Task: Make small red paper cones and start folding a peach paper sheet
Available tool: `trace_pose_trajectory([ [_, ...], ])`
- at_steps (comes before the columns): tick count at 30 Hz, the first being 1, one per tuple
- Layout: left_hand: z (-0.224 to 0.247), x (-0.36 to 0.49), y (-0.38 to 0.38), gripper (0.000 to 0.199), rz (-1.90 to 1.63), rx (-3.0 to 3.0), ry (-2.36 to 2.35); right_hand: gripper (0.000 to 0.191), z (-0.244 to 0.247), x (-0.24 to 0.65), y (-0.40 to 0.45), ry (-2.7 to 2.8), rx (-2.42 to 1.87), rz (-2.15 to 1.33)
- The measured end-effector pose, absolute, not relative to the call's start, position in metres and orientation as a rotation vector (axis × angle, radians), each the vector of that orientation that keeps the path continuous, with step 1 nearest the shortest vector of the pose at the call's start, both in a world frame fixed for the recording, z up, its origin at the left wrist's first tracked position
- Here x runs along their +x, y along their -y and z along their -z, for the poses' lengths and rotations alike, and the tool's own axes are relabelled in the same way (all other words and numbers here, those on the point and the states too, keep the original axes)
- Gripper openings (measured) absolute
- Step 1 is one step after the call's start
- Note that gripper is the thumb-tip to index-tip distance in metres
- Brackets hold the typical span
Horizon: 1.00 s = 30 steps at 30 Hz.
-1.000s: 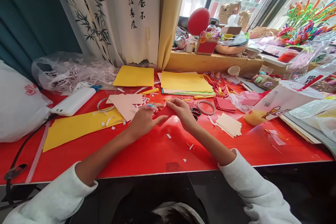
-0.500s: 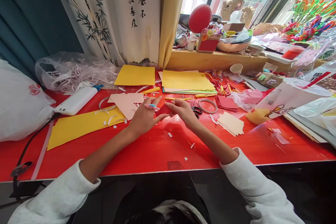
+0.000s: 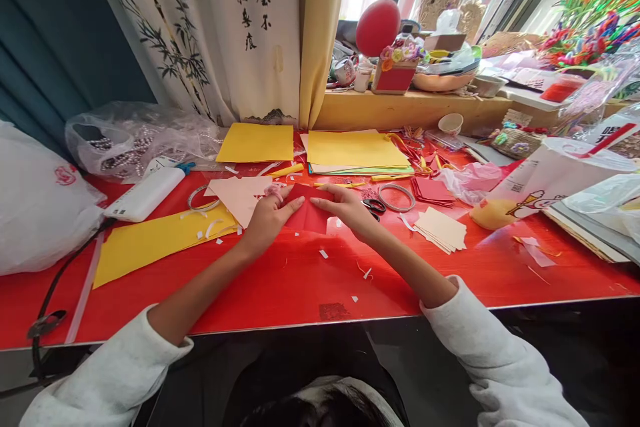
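Observation:
A piece of red paper [image 3: 309,212] with a crease down its middle is held between my two hands, above the red table. My left hand [image 3: 273,213] grips its left side, thumb on top, with a pinkish ring-like ornament on a finger. My right hand [image 3: 346,208] grips its right side in the same way, thumb and fingers on the edge. Black-handled scissors [image 3: 374,207] lie just right of my right hand, beside a roll of clear tape [image 3: 397,197]. Pink paper pieces [image 3: 235,195] lie left of my left hand.
Yellow sheets [image 3: 357,149] are stacked behind my hands, and a yellow strip [image 3: 150,245] lies left. Red squares [image 3: 433,191], cream squares [image 3: 440,229] and a tilted drink cup [image 3: 547,180] stand to the right. A white power bank-like box [image 3: 146,193] sits back left.
The red paper, folded small between my fingers before, is now opened out and faces me. My hands have spread slightly apart along its sides. The view has shifted a little.

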<state>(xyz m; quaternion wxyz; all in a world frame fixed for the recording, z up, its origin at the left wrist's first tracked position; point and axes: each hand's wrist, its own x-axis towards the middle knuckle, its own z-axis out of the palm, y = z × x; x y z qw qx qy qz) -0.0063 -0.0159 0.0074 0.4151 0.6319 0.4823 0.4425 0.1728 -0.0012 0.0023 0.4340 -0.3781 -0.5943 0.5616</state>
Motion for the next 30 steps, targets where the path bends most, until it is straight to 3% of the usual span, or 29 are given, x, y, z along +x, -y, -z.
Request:
trace_pose_trajectory([
  [8, -0.003, -0.009, 0.015, 0.048, -1.281, 1.625, -1.213, 0.021, -0.007, 0.175, 0.002, 1.334, -0.928, -1.476],
  [27, -0.009, -0.008, 0.019, 0.051, -1.119, 1.621, -1.161, 0.026, -0.016, 0.175, 0.008, 1.396, -0.982, -1.455],
  [30, -0.01, -0.007, 0.02, 0.042, -1.138, 1.66, -1.123, 0.023, -0.015, 0.175, 0.008, 1.409, -0.989, -1.448],
])
